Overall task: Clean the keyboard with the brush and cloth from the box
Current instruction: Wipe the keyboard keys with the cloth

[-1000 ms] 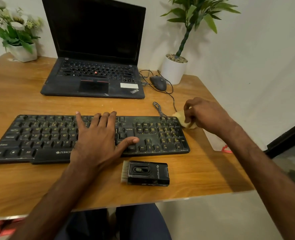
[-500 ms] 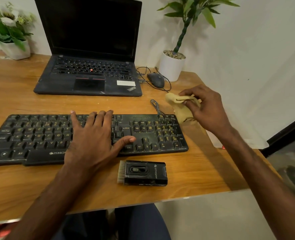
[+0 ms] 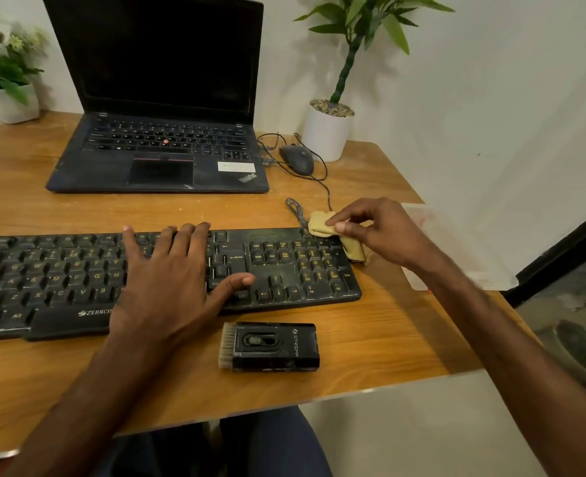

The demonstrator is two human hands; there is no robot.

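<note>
- Since half a second ago, right hand (image 3: 384, 232) dropped the cloth (image 3: 322, 224) onto the keyboard (image 3: 284, 270) far right corner, fingertips pinching it.
- Left hand (image 3: 167, 280) lies flat mid-keyboard, fingers spread.
- Brush (image 3: 270, 346) sits just in front of the keyboard on the desk (image 3: 370, 339).
- White pots (image 3: 326, 136) hold plants; pebbles top the right one.

matt plastic keyboard (image 3: 284, 270), soft cloth (image 3: 320, 223), wood table (image 3: 370, 346)
</note>
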